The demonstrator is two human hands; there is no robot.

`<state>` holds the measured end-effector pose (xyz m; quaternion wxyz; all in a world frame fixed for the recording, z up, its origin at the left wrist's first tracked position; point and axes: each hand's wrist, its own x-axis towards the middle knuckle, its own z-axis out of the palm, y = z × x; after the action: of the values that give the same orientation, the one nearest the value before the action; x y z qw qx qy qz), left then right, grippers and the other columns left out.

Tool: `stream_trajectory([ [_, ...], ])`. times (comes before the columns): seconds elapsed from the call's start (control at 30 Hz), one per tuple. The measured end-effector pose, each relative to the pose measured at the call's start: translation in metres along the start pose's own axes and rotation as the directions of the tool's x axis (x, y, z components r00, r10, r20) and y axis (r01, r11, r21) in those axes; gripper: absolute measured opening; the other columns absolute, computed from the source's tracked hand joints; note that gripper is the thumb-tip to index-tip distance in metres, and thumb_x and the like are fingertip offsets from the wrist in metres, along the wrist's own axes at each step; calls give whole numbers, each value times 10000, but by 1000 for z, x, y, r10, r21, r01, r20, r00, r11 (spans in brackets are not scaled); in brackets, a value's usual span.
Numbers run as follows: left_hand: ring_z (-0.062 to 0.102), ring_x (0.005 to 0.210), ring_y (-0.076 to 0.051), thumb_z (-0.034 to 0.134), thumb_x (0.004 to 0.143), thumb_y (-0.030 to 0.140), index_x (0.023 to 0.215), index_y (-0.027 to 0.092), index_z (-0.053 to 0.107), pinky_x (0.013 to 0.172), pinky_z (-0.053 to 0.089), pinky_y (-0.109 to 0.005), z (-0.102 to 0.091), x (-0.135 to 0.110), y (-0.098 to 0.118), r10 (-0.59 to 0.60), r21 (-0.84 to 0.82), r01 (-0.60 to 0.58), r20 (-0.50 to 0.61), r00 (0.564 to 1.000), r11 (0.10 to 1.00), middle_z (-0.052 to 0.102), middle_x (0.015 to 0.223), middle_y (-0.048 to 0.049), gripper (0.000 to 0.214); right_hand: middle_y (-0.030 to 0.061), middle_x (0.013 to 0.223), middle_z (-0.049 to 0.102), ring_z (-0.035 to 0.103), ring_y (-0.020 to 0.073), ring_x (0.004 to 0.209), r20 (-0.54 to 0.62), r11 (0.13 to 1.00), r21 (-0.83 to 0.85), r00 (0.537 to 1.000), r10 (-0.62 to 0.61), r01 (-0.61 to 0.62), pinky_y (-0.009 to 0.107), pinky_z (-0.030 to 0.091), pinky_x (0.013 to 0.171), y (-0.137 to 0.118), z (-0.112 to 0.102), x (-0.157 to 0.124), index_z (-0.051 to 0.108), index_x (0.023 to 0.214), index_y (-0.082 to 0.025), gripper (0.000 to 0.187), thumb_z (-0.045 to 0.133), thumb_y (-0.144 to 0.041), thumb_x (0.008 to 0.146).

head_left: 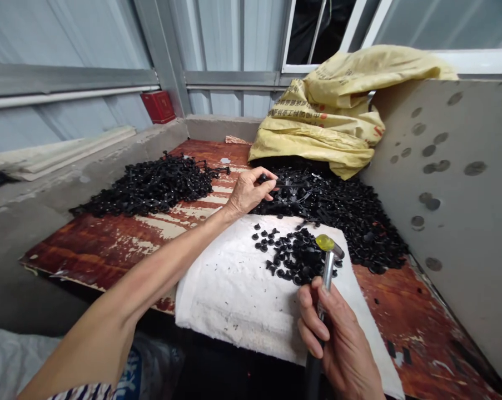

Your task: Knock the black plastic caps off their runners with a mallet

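Item: my right hand (340,333), near, at the right of the white cloth (225,303); fingers and thumb wrapped around the handle of a small hammer (328,269). The hammer head stands clear beyond my fingertips, on the far side of the fist. Handle's long axis runs near to far, leaning slightly right at the far end; head set crosswise, yellow face to the left, dark end to the right. Finish: translucent yellow face, bright metal neck, black grip below.

Item: loose black pieces (298,253), a scatter on the cloth beyond my right fist; small, glossy, many with round heads, lying at all angles.

Item: my left hand (251,191), farther off, past the cloth's far edge; thumb and fingers pinched together on one black piece (262,179). It sits at my fingertips, a rounded end uppermost at the left, a thin part seemingly pointing right; its tip I cannot tell from the dark heap behind.

Item: two heaps of black parts on the worn reddish board (171,225), a left heap (163,186) and a larger right heap (371,228).

Item: yellow sack (317,130), crumpled, at the far edge of the right heap.
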<state>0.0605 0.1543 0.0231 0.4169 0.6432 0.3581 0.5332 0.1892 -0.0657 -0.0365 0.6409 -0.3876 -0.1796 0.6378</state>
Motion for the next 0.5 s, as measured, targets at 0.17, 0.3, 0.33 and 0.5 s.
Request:
stream_trajectory([
  [0.17,639,1072,-192,562,838,98,824,169,670,945,522,-321,-1,-26,14,360,380,-341,24,933,860,688,1036,-91,130,-27,716,641,299,16,390,11,999,-9,999,-53,53,102,323,297,0,1,-4,611,852,-222,262,780,-403,767],
  [0.3,666,1075,-207,564,838,112,868,212,717,914,560,-327,-7,-81,30,379,299,-534,445,811,791,716,1085,-99,185,6,792,687,349,28,399,25,989,-5,989,-147,147,118,340,303,1,1,-6,627,860,-233,304,717,-516,795],
  [0.33,689,1034,-206,566,841,124,872,231,721,887,578,-319,-9,-96,32,388,271,-583,527,756,766,729,1070,-89,191,10,805,691,369,32,402,22,986,-7,986,-168,168,125,349,305,1,1,-6,629,859,-233,327,703,-545,795],
  [0.5,734,947,-261,574,804,110,893,217,696,831,619,-356,-21,-154,27,658,73,-880,636,404,470,762,957,-111,185,-16,747,669,396,33,371,-8,980,-30,980,-198,198,132,347,288,4,1,-5,605,850,-228,382,718,-583,766],
])
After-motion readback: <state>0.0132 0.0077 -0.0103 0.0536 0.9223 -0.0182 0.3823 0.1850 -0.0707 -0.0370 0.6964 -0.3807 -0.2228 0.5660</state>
